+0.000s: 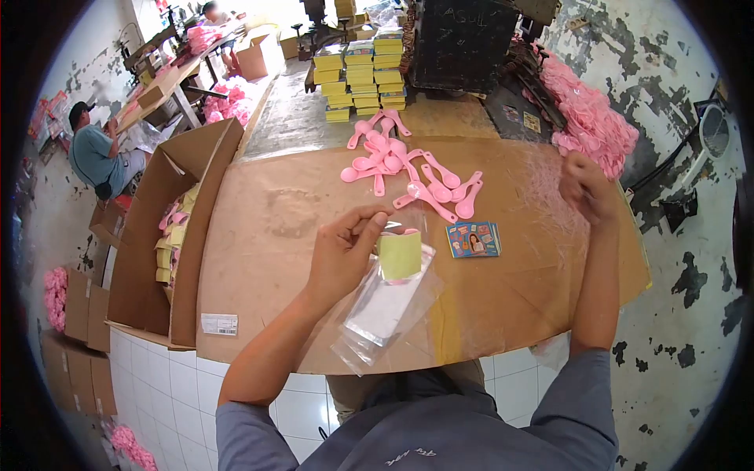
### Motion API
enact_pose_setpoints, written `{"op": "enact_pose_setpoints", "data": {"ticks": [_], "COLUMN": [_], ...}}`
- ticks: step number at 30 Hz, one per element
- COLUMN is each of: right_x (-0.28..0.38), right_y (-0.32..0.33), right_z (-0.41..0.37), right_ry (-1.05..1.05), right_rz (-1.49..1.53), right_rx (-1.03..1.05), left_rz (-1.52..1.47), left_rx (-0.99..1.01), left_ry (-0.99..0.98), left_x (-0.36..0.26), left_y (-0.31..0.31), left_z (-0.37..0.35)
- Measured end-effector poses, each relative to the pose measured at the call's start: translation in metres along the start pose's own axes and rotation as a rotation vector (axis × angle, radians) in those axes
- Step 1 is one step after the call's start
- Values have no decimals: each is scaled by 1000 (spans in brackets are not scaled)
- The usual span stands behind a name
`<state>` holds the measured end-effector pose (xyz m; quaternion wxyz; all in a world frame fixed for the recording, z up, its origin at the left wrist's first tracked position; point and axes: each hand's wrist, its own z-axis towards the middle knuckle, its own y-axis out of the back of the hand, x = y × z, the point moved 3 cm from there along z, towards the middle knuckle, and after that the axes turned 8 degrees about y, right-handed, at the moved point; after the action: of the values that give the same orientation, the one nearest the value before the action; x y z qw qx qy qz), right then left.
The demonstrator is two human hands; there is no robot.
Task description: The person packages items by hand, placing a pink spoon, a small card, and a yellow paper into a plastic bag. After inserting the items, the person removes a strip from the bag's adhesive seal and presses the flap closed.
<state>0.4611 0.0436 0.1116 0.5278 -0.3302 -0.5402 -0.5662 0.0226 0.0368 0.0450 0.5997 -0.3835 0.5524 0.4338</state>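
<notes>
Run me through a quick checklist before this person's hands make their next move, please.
1. Yellow-green card held: ok, left hand has it by its upper end.
2. Card sealed in a bag: cannot tell, too small.
3. Right hand empty: cannot tell, fingers curled.
4. Pink spoons at hand: ok, loose beyond the left hand.
5. Picture cards tidy: ok, piled right of the held card.
6. Clear bags uncovered: not ok, the card blocks part from view.

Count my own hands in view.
2: left hand beside the yellow-green card, right hand near the right edge of the cardboard tabletop. Neither is hidden.
</notes>
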Motion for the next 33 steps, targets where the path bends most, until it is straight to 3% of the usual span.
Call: {"op": "enact_pose_setpoints", "data": {"ticks": [1,7,10,12,14,16,19,22,33], "right_x": [-6,-21,-13,1,16,22,16,-7,-17], "right_y": [8,5,-32,-90,-149,-199,-234,-241,-225], "right_z": [0,-19,-3,6,10,6,12,19,18], "right_ry": [-19,237,445,147,160,360,183,77,30], "right_rz": [-75,-1300,-973,-630,-479,-309,-133,227,213], "right_rx": [-68,-414,-351,-184,104,201,276,276,164], "left_rz": [-54,-45,-145,-135,-124,-109,-105,-155,-128], "left_rx": [-17,-47,-38,-35,-45,-60,-65,-41,42], "left_ry": [30,63,77,106,126,128,117,106,174], "left_x": [4,12,10,14,16,15,16,22,27], "left_y": [0,4,0,0,-1,-5,-5,-1,0], "left_z": [-1,-2,-4,-4,-6,-8,-10,-9,-6]}}
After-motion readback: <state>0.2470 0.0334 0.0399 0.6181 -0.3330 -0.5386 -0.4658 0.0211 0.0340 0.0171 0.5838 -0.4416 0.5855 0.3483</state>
